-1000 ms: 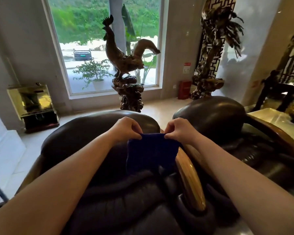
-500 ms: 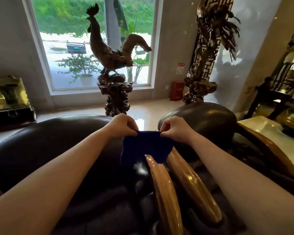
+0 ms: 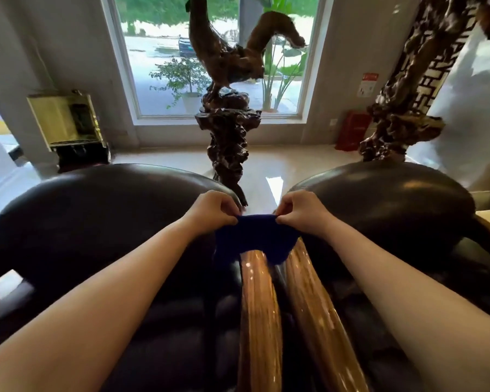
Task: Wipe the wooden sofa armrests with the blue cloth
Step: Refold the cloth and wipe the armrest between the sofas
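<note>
Both hands pinch the blue cloth (image 3: pixel 255 239) by its far edge, left hand (image 3: pixel 214 212) and right hand (image 3: pixel 301 212) each in a tight grip. The cloth hangs over the far ends of two wooden armrests (image 3: pixel 259 315), between dark leather seats (image 3: pixel 96 222).

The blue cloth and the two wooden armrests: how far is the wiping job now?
Done: nothing shows as finished. In hand: the left hand and right hand pinch the blue cloth by its top corners, hanging over the far ends of the left armrest and right armrest. Left: the visible length of both glossy armrests is uncovered.
</note>
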`<action>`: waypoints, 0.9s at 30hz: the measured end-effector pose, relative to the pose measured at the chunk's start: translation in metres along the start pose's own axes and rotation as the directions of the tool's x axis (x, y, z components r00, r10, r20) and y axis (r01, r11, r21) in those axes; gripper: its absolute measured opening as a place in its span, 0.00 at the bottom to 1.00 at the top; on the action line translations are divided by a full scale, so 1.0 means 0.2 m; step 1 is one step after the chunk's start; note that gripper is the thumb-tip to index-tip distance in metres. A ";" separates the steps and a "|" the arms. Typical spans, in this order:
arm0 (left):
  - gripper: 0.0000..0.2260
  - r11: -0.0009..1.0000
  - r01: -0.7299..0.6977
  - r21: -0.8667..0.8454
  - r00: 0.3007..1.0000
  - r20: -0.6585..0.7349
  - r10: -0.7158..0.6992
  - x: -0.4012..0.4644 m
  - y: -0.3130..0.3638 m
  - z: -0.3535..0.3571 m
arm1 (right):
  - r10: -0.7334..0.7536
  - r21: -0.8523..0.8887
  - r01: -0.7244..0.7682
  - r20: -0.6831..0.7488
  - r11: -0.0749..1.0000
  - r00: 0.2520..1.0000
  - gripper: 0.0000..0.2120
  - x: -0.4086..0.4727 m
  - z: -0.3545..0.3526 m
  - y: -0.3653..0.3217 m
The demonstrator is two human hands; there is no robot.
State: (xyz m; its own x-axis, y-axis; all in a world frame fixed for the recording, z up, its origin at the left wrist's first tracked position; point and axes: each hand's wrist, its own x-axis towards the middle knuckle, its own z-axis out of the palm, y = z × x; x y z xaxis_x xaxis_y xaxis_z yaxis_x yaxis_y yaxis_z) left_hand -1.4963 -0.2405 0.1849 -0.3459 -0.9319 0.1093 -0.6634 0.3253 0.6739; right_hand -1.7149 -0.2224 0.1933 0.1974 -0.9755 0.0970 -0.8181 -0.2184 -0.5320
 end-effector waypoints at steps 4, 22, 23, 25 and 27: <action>0.07 0.991 0.134 0.010 0.991 0.010 -0.134 0.06 -0.03 0.24 | 0.024 0.014 -0.025 0.068 1.000 0.997 0.04 0.05 0.08 0.25; 0.05 0.862 0.503 -0.052 0.831 0.303 -0.467 0.12 -1.01 1.38 | 0.305 0.007 -0.351 0.476 0.936 0.825 0.06 0.20 1.36 1.24; 0.05 0.859 0.509 -0.063 0.834 0.281 -0.474 0.15 -1.06 1.42 | 0.309 0.010 -0.352 0.456 0.936 0.834 0.05 0.24 1.41 1.28; 0.06 0.867 0.495 -0.062 0.854 0.220 -0.472 0.21 -1.13 1.46 | 0.301 0.022 -0.341 0.419 0.940 0.857 0.05 0.32 1.46 1.32; 0.07 0.882 0.467 -0.060 0.878 0.150 -0.454 0.27 -1.20 1.50 | 0.275 0.030 -0.311 0.394 0.950 0.877 0.05 0.39 1.51 1.35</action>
State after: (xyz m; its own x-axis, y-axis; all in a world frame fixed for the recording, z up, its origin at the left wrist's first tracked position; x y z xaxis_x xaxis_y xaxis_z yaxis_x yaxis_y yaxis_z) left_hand -1.5553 -0.3208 -0.1892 -0.1020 -0.9419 -0.3202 -0.7071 -0.1577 0.6893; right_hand -1.7570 -0.3489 -0.1960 0.1610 -0.9055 -0.3927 -0.8225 0.0969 -0.5605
